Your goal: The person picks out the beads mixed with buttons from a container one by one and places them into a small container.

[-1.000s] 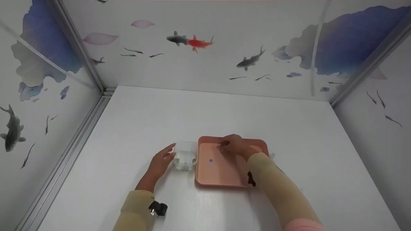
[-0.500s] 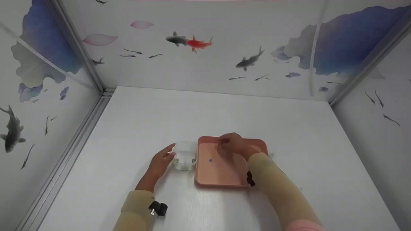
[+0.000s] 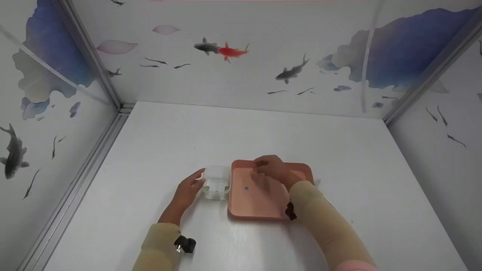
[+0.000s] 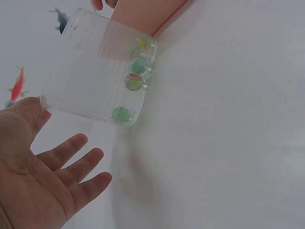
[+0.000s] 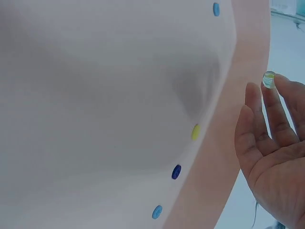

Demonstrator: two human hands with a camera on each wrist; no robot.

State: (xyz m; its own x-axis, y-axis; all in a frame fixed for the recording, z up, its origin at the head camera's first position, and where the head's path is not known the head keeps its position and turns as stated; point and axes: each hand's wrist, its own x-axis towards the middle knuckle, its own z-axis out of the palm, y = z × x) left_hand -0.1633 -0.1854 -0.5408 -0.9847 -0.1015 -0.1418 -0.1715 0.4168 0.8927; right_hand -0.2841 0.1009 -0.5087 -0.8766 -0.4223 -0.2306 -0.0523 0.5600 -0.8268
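Note:
My right hand (image 3: 274, 168) is over the far part of the orange-pink tray (image 3: 260, 205). Its thumb and fingertip pinch a clear marble (image 5: 269, 79) with yellow-green swirls, above the tray's rim in the right wrist view. A clear plastic box (image 3: 217, 175) stands against the tray's left side. Several glass marbles, among them a green marble (image 4: 121, 114), lie along one end of the box in the left wrist view. My left hand (image 3: 188, 191) is at the box's left side with fingers spread and a fingertip at its edge. It grips nothing.
Several buttons lie in the tray, including a yellow button (image 5: 195, 131), a dark blue button (image 5: 176, 171) and a light blue button (image 5: 157, 212). A small clear object (image 3: 317, 182) shows beyond the tray's right edge. Patterned panels enclose the white table (image 3: 169, 131).
My right hand has shifted slightly to the left over the tray's far side. The left hand, the box and the tray keep their places.

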